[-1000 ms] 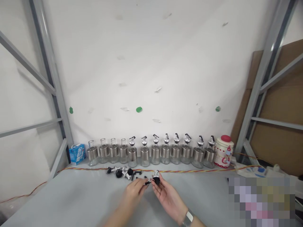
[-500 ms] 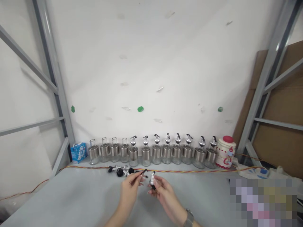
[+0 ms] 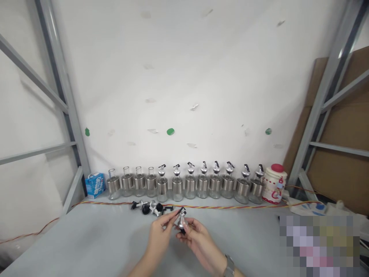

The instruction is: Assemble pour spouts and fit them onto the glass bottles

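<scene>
My right hand (image 3: pixel 196 235) holds a silver pourer spout (image 3: pixel 181 222) with a black stopper, upright over the table. My left hand (image 3: pixel 161 231) pinches a small black flip cap (image 3: pixel 180 211) against the spout's tip. Whether the cap is seated there I cannot tell. Just beyond my left hand lie several loose spouts (image 3: pixel 152 207) and a few small black caps (image 3: pixel 167 209). Glass bottles with steel sleeves stand in a row behind; several at the left have bare necks, such as this bottle (image 3: pixel 138 181), and the others carry capped spouts (image 3: pixel 190 168).
A twisted red and yellow cord (image 3: pixel 201 207) runs across the grey table (image 3: pixel 72 238). At the row's ends stand a blue carton (image 3: pixel 95 185) and a white jar with a red lid (image 3: pixel 275 184). Grey metal posts frame both sides; plastic wrapping (image 3: pixel 305 206) lies at right.
The spout in my right hand has moved left to meet the black cap in my left hand. Before, a gap separated them. The view has shifted slightly.
</scene>
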{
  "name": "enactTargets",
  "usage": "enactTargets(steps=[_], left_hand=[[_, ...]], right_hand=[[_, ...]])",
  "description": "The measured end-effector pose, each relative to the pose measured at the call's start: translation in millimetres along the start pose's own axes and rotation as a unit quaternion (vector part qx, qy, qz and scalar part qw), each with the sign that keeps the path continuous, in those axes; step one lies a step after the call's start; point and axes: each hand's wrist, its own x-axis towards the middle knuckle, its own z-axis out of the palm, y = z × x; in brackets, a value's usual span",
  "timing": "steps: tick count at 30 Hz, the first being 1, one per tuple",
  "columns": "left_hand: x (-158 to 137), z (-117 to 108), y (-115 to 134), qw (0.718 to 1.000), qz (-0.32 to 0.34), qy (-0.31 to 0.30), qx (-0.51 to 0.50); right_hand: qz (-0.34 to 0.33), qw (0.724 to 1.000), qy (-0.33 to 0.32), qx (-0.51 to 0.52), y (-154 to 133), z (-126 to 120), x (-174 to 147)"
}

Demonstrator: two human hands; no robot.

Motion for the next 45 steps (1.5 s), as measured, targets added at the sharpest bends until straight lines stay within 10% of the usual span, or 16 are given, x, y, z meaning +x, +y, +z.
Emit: enactTargets(steps=[45], left_hand=[[-1.2,-1.3,-6.5,0.977,0.158,0.008,0.141]], right_hand=[[0.007,1.0,-0.015,0.009,-1.3,2.7,-3.2]])
